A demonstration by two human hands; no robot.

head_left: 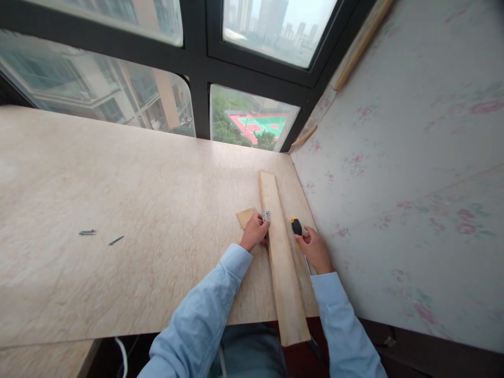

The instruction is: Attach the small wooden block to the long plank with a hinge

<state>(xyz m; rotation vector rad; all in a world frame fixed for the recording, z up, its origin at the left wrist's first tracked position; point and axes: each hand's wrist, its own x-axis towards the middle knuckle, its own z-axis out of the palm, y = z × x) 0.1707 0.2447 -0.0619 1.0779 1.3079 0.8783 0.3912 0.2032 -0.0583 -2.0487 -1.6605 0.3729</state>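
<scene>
Just left of the plank [282, 254] on the worktop [118, 210], the left hand [255, 232] pinches a small metal fitting [266, 215] against its edge; the right hand [315, 248], across the plank, grips a yellow-black tool [296, 227].

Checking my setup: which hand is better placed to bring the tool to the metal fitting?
Right, probably: the right hand grips the yellow-black tool, while the left hand holds the metal fitting at the plank edge.
</scene>
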